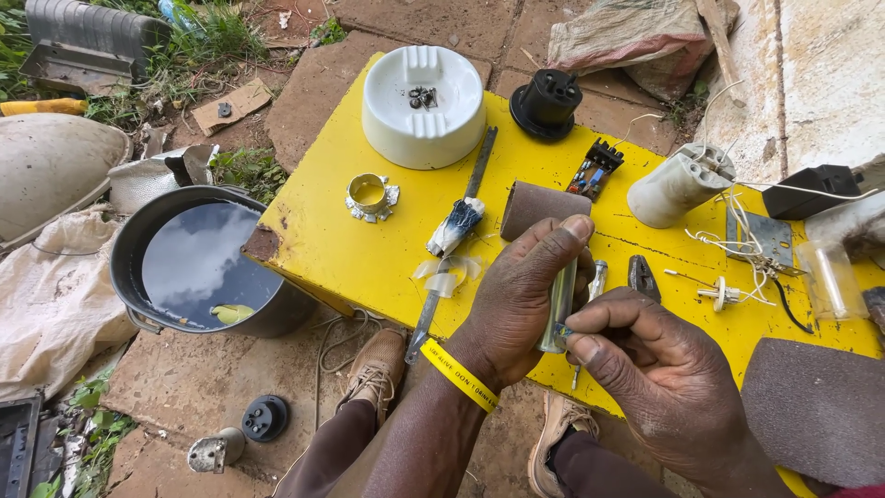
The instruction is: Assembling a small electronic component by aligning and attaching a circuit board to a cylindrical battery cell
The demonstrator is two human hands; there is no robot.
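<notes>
Right now your left hand [525,295] is closed around a small glass tube [559,309] at the yellow desk's [332,249] near edge, while your right hand [654,364] pinches its lower end, seemingly working there; keep the tube steady.

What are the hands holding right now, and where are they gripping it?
The left hand grips a slim metal tube around its middle; the right hand pinches something small at its lower end, too hidden to identify.
</notes>
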